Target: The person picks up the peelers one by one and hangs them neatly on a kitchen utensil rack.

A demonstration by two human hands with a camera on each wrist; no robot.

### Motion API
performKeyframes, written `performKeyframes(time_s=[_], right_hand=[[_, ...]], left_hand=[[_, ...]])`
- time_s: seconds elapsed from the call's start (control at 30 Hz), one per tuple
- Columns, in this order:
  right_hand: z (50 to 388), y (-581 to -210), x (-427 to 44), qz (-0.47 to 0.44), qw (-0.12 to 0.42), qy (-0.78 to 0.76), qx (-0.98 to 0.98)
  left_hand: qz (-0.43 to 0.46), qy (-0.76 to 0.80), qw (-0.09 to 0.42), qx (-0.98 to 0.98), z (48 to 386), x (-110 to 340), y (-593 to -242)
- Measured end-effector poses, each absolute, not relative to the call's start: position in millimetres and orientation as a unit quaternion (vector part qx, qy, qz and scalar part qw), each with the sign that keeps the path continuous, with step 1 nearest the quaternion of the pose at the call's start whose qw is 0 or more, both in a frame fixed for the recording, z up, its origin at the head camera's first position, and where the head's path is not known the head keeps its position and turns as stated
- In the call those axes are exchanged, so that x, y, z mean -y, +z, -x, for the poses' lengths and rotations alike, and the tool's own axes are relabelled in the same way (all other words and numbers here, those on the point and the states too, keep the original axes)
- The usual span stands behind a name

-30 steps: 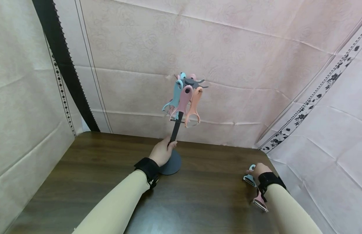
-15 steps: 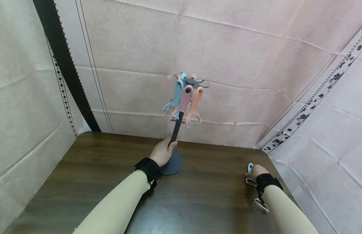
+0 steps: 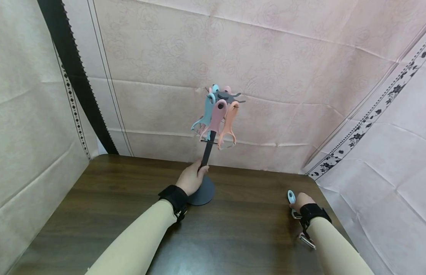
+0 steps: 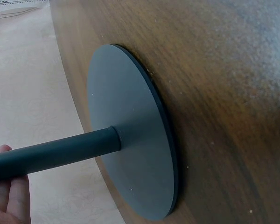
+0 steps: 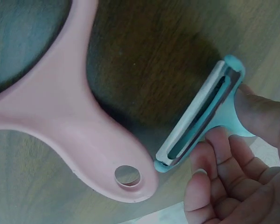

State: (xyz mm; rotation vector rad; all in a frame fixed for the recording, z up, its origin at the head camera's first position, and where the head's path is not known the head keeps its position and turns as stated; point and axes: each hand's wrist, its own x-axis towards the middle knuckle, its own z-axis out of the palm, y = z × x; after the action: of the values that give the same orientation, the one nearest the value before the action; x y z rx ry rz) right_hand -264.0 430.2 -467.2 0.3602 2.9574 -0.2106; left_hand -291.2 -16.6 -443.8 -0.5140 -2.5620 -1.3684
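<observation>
My left hand [image 3: 190, 179] grips the dark pole [image 4: 56, 153] of a stand with a round grey base [image 4: 130, 107] on the table. From the hooks at its top hang several peelers, among them a pink peeler [image 3: 217, 116], an orange peeler [image 3: 229, 123] and a blue peeler [image 3: 208, 110]. At the table's right side, my right hand [image 3: 303, 201] pinches another light-blue peeler [image 5: 229, 114] between thumb and fingers, blade toward the wrist camera. A pink peeler [image 5: 60, 102] lies beside it; in the head view my right wrist and sleeve hide most of this one.
The brown wooden table [image 3: 113, 221] has a back edge against a pale patterned cloth wall [image 3: 157, 110]. More cloth hangs at the left [image 3: 27, 152] and right [image 3: 388, 179]. A bare hook [image 3: 241, 102] sticks out on the stand's right side.
My right hand has closed on the light-blue peeler, whose handle end has swung left and tilted up slightly. My left hand and the stand have stayed still.
</observation>
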Motion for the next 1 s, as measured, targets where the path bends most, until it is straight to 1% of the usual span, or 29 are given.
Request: performKeyframes(time_s=[0.17,0.4,0.7,0.9,1.0], right_hand=[[263.3,-468.0,-432.8,-0.113,0.069,-0.073,-0.988],[262.3,-467.4,-435.8,-0.128,0.081,-0.083,-0.985],[265.6,-470.6,-441.0,-0.120,0.082,-0.079,-0.986],[266.1,-463.5,-435.1,-0.076,0.077,-0.107,-0.988],[268.9,-456.1,-429.1,-0.044,0.057,-0.138,-0.988]], left_hand=[[0.173,-0.462,0.093,0.865,291.2,15.6,-443.0],[0.170,-0.466,0.084,0.864,292.8,15.5,-445.1],[0.170,-0.468,0.079,0.864,294.0,16.1,-446.0],[0.173,-0.464,0.087,0.864,293.7,17.0,-446.9],[0.178,-0.461,0.092,0.865,294.1,17.1,-447.3]])
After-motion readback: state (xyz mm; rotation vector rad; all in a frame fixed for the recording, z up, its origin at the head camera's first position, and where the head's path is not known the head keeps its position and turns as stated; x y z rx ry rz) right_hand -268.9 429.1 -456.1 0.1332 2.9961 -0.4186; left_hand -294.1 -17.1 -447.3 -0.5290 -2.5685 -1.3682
